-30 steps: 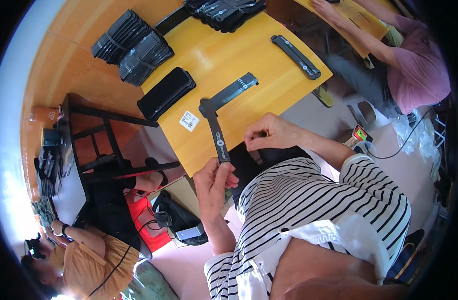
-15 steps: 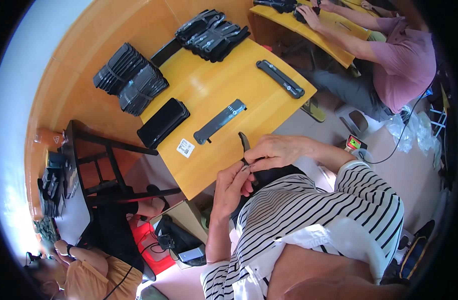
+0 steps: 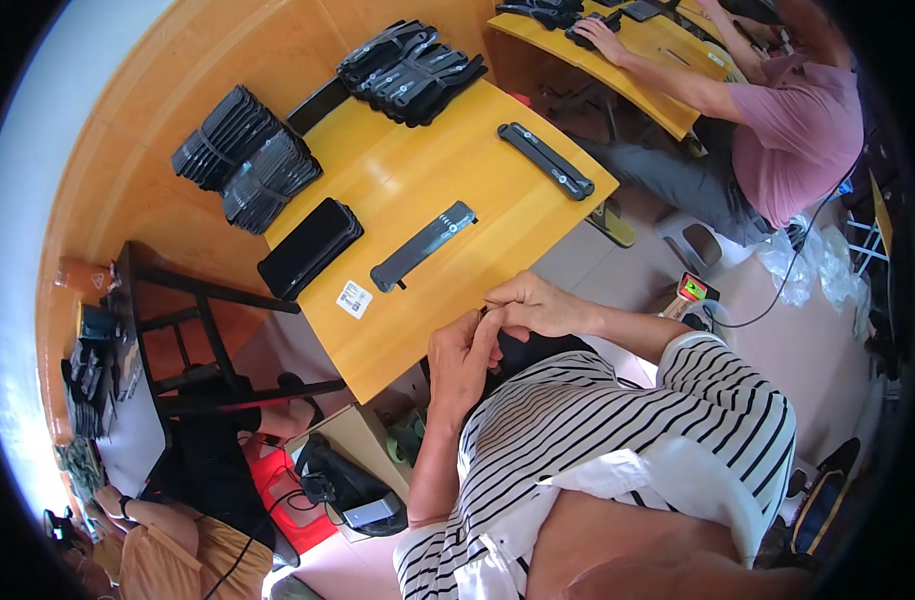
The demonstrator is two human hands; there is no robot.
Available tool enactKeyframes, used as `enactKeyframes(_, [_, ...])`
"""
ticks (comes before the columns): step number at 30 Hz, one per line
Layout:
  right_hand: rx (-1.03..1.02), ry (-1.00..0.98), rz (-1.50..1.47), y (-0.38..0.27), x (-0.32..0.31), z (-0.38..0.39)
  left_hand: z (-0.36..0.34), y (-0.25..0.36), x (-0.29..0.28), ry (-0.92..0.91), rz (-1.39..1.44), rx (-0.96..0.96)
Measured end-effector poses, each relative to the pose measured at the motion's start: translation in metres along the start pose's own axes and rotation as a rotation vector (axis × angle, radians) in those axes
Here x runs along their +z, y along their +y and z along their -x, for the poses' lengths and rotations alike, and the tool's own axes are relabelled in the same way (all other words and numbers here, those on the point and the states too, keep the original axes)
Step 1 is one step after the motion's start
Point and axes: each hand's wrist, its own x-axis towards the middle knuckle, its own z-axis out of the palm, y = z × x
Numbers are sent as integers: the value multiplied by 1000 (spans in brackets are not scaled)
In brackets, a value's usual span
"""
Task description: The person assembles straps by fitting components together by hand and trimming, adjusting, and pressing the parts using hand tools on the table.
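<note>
My left hand (image 3: 457, 362) and my right hand (image 3: 539, 306) meet at the table's near edge, fingers pinched together. What they hold is mostly hidden; only a dark bit shows between the fingertips. Beyond them on the yellow table (image 3: 432, 315) lies a long dark grey strap-like piece (image 3: 424, 246) with pale printing at one end and a small black tab. To its left sits a small stack of flat black pieces (image 3: 312, 250), with a white printed label (image 3: 354, 299) nearer me. A similar long black piece (image 3: 545, 160) rests near the right edge.
Bundled black pieces stand at the far left (image 3: 247, 160) and far end (image 3: 409, 72) of the table. A co-worker in a pink shirt (image 3: 797, 130) works at another table. A person in orange (image 3: 177, 560) sits lower left, near an open cardboard box (image 3: 392, 465).
The dark curved strip that stuck up above my fingers has dropped out of sight behind my hands. My right hand has turned and closed in against the left. The view has shifted slightly.
</note>
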Motion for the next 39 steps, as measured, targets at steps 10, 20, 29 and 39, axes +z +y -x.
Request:
enactKeyframes(10, [-15, 23, 257, -1, -2, -1, 4, -10, 8, 68, 133, -43])
enactKeyframes(20, [403, 169, -651, 7, -7, -11, -19, -24, 15, 89, 462, -18])
enactKeyframes(29, [614, 387, -1119, 34, -55, -58, -52, -32, 13, 246, 600, 19])
enactKeyframes(39, [346, 420, -1111, 10, -130, -126, -59, -18, 15, 339, 619, 195])
